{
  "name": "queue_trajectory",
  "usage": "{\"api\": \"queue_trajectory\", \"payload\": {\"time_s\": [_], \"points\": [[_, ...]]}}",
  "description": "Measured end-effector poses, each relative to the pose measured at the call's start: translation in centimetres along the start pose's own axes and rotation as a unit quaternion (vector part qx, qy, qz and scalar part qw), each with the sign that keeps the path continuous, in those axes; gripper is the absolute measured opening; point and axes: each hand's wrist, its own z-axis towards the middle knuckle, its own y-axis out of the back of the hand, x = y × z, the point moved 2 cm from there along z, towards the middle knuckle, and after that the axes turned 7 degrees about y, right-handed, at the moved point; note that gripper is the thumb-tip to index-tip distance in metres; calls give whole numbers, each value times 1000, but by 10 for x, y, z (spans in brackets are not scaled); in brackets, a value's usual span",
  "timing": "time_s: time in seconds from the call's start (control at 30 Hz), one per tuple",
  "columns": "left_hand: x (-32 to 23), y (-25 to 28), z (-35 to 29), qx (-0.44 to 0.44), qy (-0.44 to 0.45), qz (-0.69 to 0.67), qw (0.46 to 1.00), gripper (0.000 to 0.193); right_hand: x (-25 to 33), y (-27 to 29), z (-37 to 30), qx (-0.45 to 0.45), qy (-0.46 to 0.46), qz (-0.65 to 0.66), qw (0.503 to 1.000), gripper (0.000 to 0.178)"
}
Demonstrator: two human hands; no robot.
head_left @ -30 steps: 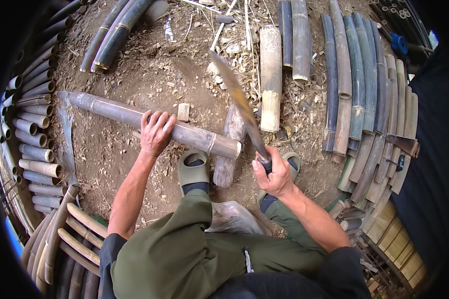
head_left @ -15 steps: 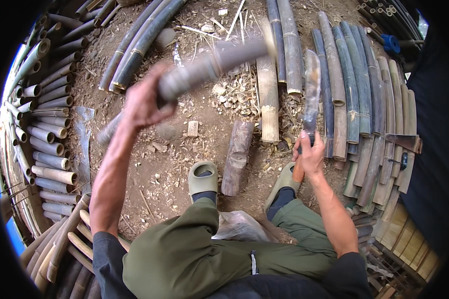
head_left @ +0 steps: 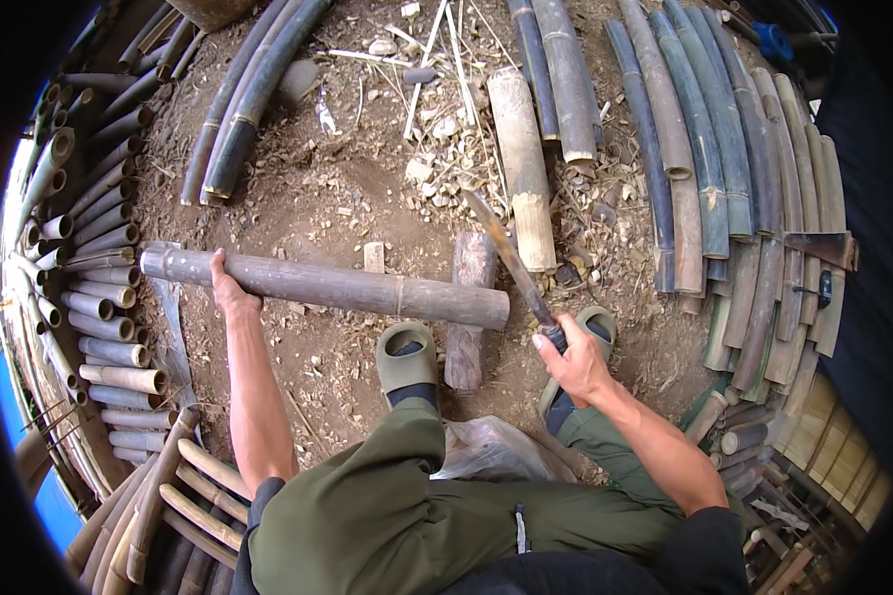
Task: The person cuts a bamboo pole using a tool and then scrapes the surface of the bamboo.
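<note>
My left hand is wrapped round a grey bamboo pole towards its left end. The pole lies nearly level across the view, its right end over a short, rough wooden log; whether it touches the log I cannot tell. In my right hand is the dark handle of a machete. Its stained blade slants up and to the left, the tip above the pole's right end. Just beyond the blade, a bamboo piece with a pale, shaved near end lies on the ground.
Bamboo poles are stacked along the left, with more rows at the right and far left. A second blade rests on the right rows. Wood chips litter the dirt. Clear plastic lies between my legs.
The bamboo pole has swung from a raised slant to nearly level, its right end coming down over the log. The machete has tipped from upright towards the left, nearer the pole.
</note>
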Motion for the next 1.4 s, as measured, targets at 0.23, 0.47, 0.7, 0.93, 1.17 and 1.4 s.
{"api": "queue_trajectory", "payload": {"time_s": [0.23,0.47,0.7,0.93,1.17,1.4], "points": [[-10,37,50,-161,-193,482,839,91,2,-25,3,29,68,-105,992,43],[60,-105,-154,428,-282,755,410,89,10,-26,9,0,94,-138,986,39],[88,-121,-150,461,-233,806,289,50,31,-34,13,-3,161,-147,976,36],[93,-113,-145,464,-258,793,301,49,48,-27,15,-2,147,-89,985,39],[96,-121,-147,460,-260,793,304,47,-9,-37,30,57,95,-222,969,30],[94,-117,-147,462,-270,787,307,47,62,-28,15,-105,270,-13,957,35]]}}
